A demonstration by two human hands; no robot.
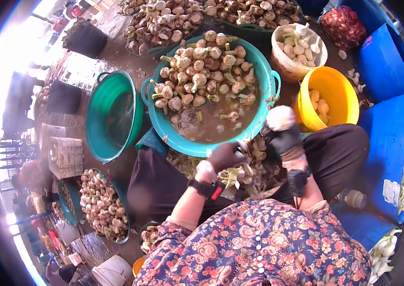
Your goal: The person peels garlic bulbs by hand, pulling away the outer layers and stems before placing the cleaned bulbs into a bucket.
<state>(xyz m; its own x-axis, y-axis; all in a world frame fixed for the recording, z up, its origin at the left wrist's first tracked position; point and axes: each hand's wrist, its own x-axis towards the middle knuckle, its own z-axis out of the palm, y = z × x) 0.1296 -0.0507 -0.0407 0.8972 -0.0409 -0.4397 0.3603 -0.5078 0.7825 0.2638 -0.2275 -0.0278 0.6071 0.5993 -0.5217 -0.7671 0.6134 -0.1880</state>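
Your right hand (278, 139) grips one pale bulb (280, 118); your left hand (227, 156) is too blurred to tell its grip. Trimmings (234, 177) lie below. One turquoise tub (181, 145) of many bulbs fills the way ahead, with two buckets, yellow (339, 88) and white (291, 71), rightward, and one green basin (105, 112) leftward.

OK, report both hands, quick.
Left dark-gloved hand: curled closed; too blurred to tell what it holds.
Right black-gloved hand: closed on a round white bulb.
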